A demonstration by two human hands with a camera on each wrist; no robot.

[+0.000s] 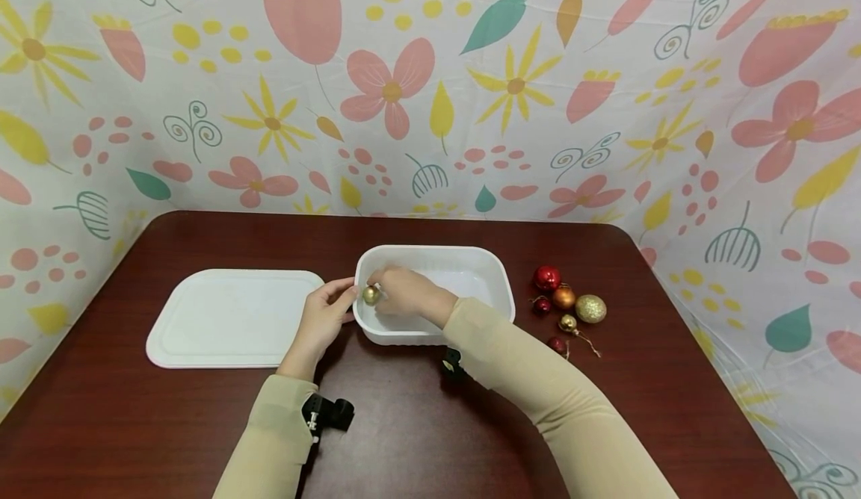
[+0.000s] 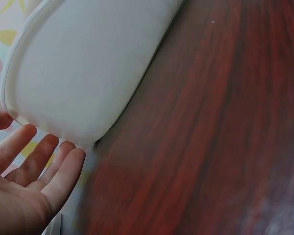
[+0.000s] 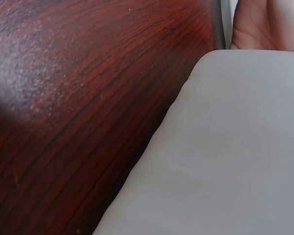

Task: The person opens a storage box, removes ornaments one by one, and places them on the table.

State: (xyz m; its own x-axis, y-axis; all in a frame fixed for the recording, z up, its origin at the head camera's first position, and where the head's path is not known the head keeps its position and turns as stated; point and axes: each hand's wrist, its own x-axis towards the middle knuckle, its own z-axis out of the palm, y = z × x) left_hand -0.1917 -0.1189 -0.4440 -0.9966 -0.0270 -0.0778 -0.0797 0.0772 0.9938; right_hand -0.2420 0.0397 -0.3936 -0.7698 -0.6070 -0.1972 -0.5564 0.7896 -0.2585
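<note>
A white plastic container [image 1: 498, 290] stands on the table. My left hand [image 1: 321, 321] grips its left end, thumb at the rim and fingers against the outer wall; in the left wrist view the fingers of the left hand [image 2: 32, 178] touch that wall [image 2: 83, 73]. Inside the container, at its left end, my right hand [image 1: 410, 293] is bent down with curled fingers at the cap of a small gold bauble [image 1: 371, 295]. The right wrist view shows the container's wall [image 3: 210, 147] and part of the left hand [image 3: 264, 24]; the right hand is hidden there.
A white lid [image 1: 229, 320] lies flat left of the container. To the right sit several baubles: a red one [image 1: 547, 278], an orange one [image 1: 563, 296], a glittery gold one [image 1: 591, 308] and smaller ones. A flowered cloth [image 1: 430, 95] hangs behind the dark wooden table [image 1: 403, 439].
</note>
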